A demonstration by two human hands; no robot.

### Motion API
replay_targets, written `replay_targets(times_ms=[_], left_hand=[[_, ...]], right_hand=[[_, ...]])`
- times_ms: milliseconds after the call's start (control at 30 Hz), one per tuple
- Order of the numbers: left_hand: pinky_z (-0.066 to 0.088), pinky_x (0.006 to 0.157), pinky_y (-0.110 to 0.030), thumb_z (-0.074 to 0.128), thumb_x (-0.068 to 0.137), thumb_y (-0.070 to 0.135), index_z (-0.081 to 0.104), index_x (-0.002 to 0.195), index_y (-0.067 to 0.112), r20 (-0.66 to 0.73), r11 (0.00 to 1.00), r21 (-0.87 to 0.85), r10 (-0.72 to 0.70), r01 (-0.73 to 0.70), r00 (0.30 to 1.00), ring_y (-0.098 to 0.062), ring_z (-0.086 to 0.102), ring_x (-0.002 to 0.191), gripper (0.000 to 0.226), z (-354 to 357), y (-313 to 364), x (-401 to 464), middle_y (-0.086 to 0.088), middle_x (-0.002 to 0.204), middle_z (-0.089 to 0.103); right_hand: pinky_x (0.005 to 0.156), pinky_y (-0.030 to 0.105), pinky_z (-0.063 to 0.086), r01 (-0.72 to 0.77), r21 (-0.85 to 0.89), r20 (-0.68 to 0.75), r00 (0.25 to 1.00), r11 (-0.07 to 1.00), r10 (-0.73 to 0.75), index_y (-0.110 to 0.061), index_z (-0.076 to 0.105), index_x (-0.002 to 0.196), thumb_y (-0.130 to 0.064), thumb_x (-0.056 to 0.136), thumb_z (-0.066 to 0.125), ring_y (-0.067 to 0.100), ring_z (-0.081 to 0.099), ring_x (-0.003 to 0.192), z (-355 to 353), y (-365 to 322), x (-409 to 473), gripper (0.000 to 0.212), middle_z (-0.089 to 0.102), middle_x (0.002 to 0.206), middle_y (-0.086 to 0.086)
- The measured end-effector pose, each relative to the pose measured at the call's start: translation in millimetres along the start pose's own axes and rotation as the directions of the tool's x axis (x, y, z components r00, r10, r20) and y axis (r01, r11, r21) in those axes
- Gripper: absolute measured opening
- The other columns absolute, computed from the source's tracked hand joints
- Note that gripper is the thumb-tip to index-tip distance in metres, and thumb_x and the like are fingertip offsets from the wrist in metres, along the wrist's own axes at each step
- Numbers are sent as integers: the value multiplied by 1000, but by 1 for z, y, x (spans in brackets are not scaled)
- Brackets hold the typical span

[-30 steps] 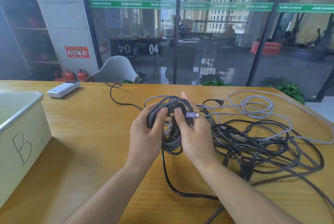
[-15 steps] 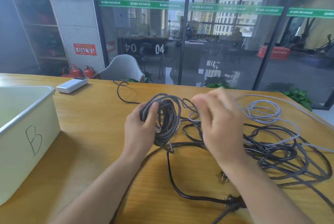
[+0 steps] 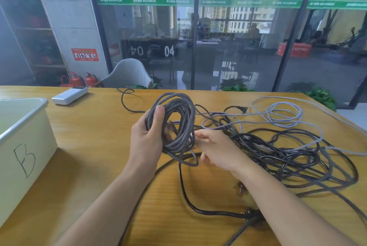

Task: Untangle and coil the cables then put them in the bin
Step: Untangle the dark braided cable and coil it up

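The braided cable coil (image 3: 174,126) is held upright above the wooden table (image 3: 95,142), its left side clamped in the left hand (image 3: 148,140): the thumb lies across the front strands and the fingers curl behind through the loop. The right hand (image 3: 216,151) sits just right of the coil's lower edge, fingers bunched toward it; what they pinch is blurred. Right of those fingers sprawls the tangled cables (image 3: 278,146). Well left of the thumb stands the bin (image 3: 25,118), marked B.

bin (image 3: 23,126) left on table (image 3: 95,146), cable tangle (image 3: 288,152) right, remote (image 3: 69,95) behind bin
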State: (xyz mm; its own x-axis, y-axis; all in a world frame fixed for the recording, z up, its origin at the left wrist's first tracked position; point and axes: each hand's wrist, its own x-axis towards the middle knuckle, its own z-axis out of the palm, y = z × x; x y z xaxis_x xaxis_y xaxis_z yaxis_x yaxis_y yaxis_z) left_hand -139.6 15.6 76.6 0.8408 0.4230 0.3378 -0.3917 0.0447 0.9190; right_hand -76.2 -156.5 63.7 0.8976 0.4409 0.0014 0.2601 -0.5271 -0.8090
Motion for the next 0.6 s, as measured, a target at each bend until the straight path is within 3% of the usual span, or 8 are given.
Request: replay_targets(times_ms=[100,167,300,367,467,533,600], left_hand=[[44,59,-38,56,93,58,61,81,16,34,999,-35,3,-2,999,-25,48,63,45,2,2,-2,-6,67,51],[45,58,-34,55,93,58,60,84,10,36,998,-56,-5,7,999,-23,49,62,49,3,3,-3,-4,65,51],[45,55,-32,56,95,57,63,80,17,35,998,-55,-37,39,999,-20,48,60,43,2,2,-2,-5,68,50],[45,56,-32,56,97,55,68,76,25,39,997,-49,-63,65,997,-20,48,61,38,2,1,-2,-5,69,51],[47,58,-33,57,99,51,73,92,17,63,994,-60,-89,93,994,-16,50,62,38,5,-2,-4,-9,75,53],[49,58,-30,58,99,48,73,101,9,75,992,-67,-101,106,992,-13,51,61,43,8,-2,-6,-10,79,55],[48,55,-28,57,101,45,71,102,4,64,991,-76,-102,107,993,-11,53,59,43,10,-2,-6,-10,76,54]], right_hand=[[63,22,44,-43,36,70,997,998,40,-27,65,132,-41,98,68,6,61,57,2,2,-1,37,78,92,-9],[65,22,48,-62,81,86,995,995,55,-23,67,131,-31,94,74,4,61,60,3,6,-1,38,77,93,-11],[57,11,44,4,238,-47,999,971,7,-22,77,113,-11,97,71,-8,56,56,-6,8,0,20,74,97,-8],[55,12,44,61,332,-115,993,941,-23,-20,78,111,-7,98,71,-6,56,57,-10,8,1,20,75,105,-2],[56,19,41,119,386,-85,992,915,-93,-22,80,108,-7,99,69,7,47,59,-8,6,0,21,76,99,-4],[61,25,43,128,431,-37,992,893,-124,-22,81,108,-5,100,67,14,48,65,-7,4,-2,23,75,92,-8],[83,30,53,112,503,7,991,857,-134,-17,77,118,-6,101,65,16,69,89,-7,1,-4,24,78,109,-5]])
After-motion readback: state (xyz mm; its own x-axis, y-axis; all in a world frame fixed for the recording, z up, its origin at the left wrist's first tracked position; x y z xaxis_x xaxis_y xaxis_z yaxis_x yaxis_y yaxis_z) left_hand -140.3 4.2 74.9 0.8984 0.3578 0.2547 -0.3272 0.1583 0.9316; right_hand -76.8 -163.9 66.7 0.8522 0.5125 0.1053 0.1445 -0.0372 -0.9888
